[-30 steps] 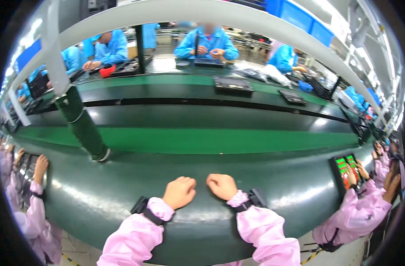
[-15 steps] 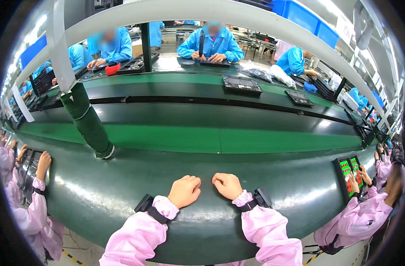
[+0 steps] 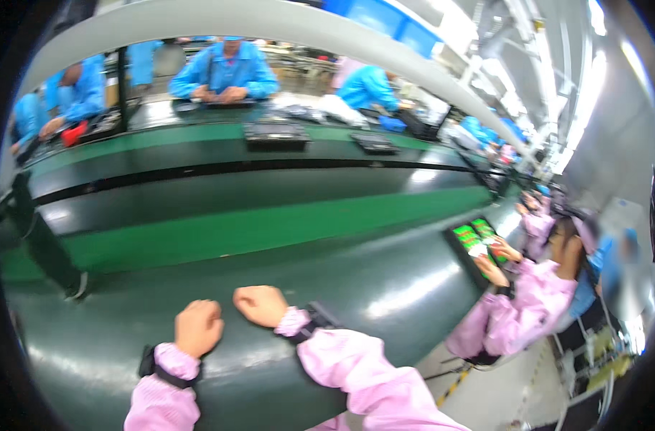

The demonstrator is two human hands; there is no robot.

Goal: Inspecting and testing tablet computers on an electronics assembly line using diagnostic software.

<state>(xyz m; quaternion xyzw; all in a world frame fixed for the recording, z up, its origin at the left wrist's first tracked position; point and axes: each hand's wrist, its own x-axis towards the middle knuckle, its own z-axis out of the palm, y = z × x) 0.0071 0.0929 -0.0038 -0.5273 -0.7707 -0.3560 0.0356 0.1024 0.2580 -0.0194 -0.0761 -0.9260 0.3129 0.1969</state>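
- While the left hand (image 3: 198, 327) is loosely fisted, the right hand (image 3: 261, 305), just right, is likewise curled; no held item visible.
- Dark-green bench (image 3: 248, 381): near side, under both.
- Work done or left: cannot tell.

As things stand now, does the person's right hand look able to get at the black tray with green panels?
Probably not easily: a stretch of bench separates the right hand from the black tray, and a co-worker's hands are over it.

Long tube lights (image 3: 591, 93) overhead, bright. Grey wall (image 3: 625, 129) at far right. Pale floor (image 3: 499, 395), yellow-black striped tape (image 3: 453, 388). White beam (image 3: 284, 20) across top.
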